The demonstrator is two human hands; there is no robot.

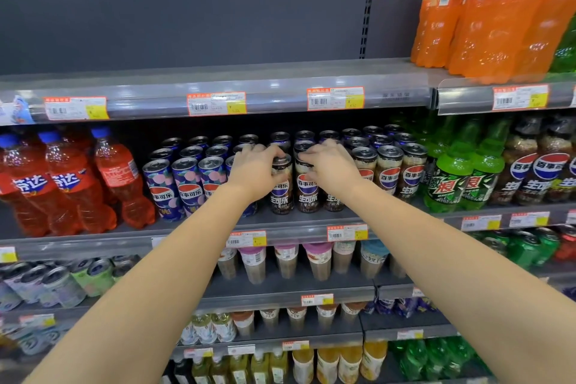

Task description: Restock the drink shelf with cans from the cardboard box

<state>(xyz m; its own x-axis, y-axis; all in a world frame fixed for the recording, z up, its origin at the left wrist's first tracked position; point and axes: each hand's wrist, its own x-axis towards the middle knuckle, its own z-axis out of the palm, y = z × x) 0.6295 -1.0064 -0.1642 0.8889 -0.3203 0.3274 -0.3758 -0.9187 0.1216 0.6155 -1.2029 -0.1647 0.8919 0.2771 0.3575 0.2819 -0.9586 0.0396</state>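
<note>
Head view. Left hand (254, 173) grip curls round the left dark can (282, 193), right hand (332, 166) grip round the right dark can (308, 193). Shelf (296, 229) row appears nearly full; cardboard box out of view.

Left hand (254, 171) grips dark can (282, 193) and right hand (330, 170) grips second dark can (307, 195), side by side in the front row. Blue cans (187, 187) are packed tight just left of the left hand, and brown cans (389, 174) just right of the right hand. More can rows stand close behind both hands. A low slot is free above the hands, under the upper shelf edge (274, 96). The deck above that edge is open, with orange bottles (498, 15) far right. Room is free on the near side of the shelf lip (296, 223).
</note>
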